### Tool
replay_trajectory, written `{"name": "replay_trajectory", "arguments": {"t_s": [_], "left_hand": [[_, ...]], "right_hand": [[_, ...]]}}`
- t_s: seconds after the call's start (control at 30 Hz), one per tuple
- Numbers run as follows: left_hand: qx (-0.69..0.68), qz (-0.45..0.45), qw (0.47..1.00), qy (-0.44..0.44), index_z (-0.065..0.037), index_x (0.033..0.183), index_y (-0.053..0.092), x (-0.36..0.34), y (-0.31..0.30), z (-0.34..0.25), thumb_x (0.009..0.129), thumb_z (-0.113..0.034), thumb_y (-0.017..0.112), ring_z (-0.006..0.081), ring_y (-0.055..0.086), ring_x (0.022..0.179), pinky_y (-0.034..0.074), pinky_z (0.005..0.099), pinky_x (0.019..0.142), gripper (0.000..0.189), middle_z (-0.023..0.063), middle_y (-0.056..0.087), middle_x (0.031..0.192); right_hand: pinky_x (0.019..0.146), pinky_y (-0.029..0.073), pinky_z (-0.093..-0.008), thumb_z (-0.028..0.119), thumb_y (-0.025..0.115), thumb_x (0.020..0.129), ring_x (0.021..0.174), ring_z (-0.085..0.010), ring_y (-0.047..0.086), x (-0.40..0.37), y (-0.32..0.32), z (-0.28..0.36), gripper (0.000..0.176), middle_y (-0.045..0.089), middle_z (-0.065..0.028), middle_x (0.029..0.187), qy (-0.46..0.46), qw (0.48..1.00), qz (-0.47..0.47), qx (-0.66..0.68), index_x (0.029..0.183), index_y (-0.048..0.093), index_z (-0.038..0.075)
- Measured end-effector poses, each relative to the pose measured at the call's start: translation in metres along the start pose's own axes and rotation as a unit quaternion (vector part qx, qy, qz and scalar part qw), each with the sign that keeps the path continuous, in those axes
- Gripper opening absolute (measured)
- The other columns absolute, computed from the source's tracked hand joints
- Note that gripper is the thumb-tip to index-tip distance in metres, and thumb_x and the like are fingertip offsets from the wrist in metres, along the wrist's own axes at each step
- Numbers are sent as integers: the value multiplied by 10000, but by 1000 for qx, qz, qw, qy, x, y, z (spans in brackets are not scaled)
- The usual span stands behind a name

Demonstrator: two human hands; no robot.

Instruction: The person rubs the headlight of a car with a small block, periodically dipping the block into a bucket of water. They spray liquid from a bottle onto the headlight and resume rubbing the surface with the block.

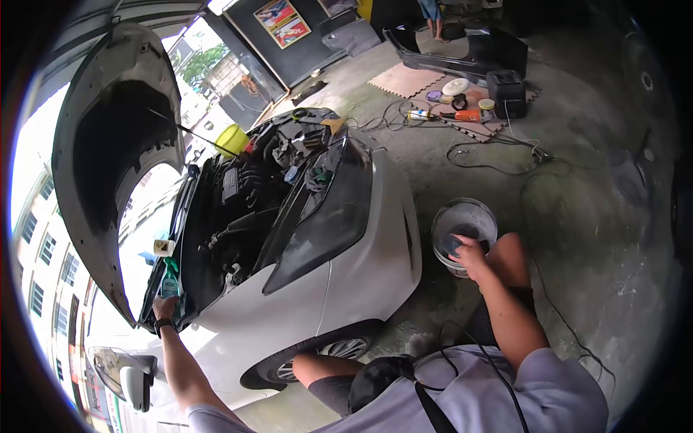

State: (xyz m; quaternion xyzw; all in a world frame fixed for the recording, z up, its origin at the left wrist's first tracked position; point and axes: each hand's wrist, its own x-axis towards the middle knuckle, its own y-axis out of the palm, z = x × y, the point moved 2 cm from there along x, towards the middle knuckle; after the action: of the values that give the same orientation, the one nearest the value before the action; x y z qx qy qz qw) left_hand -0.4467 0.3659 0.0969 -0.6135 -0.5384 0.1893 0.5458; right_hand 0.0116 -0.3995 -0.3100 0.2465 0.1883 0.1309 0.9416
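At the far left, my left hand [164, 308], with a dark band on its wrist, is closed on the lower part of a spray bottle [170, 284] with a green trigger head. The bottle is at the windshield end of the open engine bay [242, 187]. My right hand [470, 255] grips a dark, flat pad [450, 244] over a white bucket [439, 216]. Its fingertips are partly hidden. The white car [303, 303] stands between my hands, its dull, hazy headlight [325, 224] facing the bucket.
The raised hood [65, 166] rests on a prop rod. A yellow-green bucket [232, 140] sits beyond the engine. On floor mats [408, 78] lie an orange power tool [465, 115], a black bumper [498, 58] and a black box [507, 92]. Cables [484, 170] cross the floor. Another person's legs [436, 22] show far back.
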Motion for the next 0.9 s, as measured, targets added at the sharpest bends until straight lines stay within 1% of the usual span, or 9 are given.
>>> {"name": "replay_trajectory", "arguments": {"t_s": [0.07,0.13,0.3,0.33,0.4,0.47,0.6,0.73,0.9], "left_hand": [[5,-59,998,5,69,920,732,-27,-8,-37,654,-276,872,379,756,897,567,452,838,457,261,770,937],[9,-66,998,1,71,1159,693,-29,-10,-51,698,-323,862,401,742,1015,560,460,916,629,263,761,1081],[-454,-168,874,33,17,1420,603,-106,-5,-131,1007,-415,676,307,619,1180,499,453,1021,602,191,635,1356],[-459,-109,874,121,7,1452,566,-99,4,-110,1022,-414,653,326,650,1159,526,458,1000,608,180,649,1310],[-646,10,761,61,-5,1481,520,-163,11,-175,1012,-364,671,321,688,1108,567,465,960,609,187,656,1254],[-673,26,725,140,-26,1487,483,-213,32,-225,1000,-300,694,302,719,1025,611,457,865,598,177,666,1199],[-695,82,705,110,-37,1340,538,-298,99,-296,1010,-280,705,274,734,878,637,454,799,442,153,700,1111],[-701,210,667,137,-19,1398,475,-411,183,-408,986,-45,697,320,746,1112,607,430,947,469,169,682,1292],[-619,307,702,174,-48,1623,333,-513,273,-470,1050,-204,677,299,654,1243,529,397,1034,686,176,617,1372]], "right_hand": [[1055,572,-410,-113,429,870,1256,-256,657,-5,-1,-1,634,673,-143,1372,2,999,22,-36,1461,629,-1],[1042,573,-380,-114,431,864,1224,-247,670,-18,-4,7,642,697,-129,1320,-2,999,31,-29,1464,629,-2],[1026,569,-386,-93,446,863,1206,-234,665,-31,-24,19,623,690,-126,1329,-11,999,32,-37,1448,642,-2],[1026,569,-386,-93,446,863,1206,-234,665,-33,-28,21,623,690,-126,1329,-9,999,36,-38,1448,642,-2],[1033,563,-397,-77,452,867,1212,-226,653,-33,-34,27,600,685,-122,1341,-11,999,8,-31,1427,657,-6],[1054,553,-455,-46,469,874,1234,-246,649,-25,-43,22,610,680,-122,1352,-18,998,27,-49,1457,634,21],[1096,509,-594,9,486,910,1253,-330,650,-21,-35,-10,582,655,-149,1372,59,979,32,193,1484,545,90],[1050,525,-643,75,489,1004,1245,-322,655,-51,37,-23,481,667,-148,1347,121,964,15,238,1480,546,114],[977,574,-515,102,547,1019,1133,-296,704,-51,68,-42,417,697,-135,1272,153,925,86,337,1434,580,112]]}}
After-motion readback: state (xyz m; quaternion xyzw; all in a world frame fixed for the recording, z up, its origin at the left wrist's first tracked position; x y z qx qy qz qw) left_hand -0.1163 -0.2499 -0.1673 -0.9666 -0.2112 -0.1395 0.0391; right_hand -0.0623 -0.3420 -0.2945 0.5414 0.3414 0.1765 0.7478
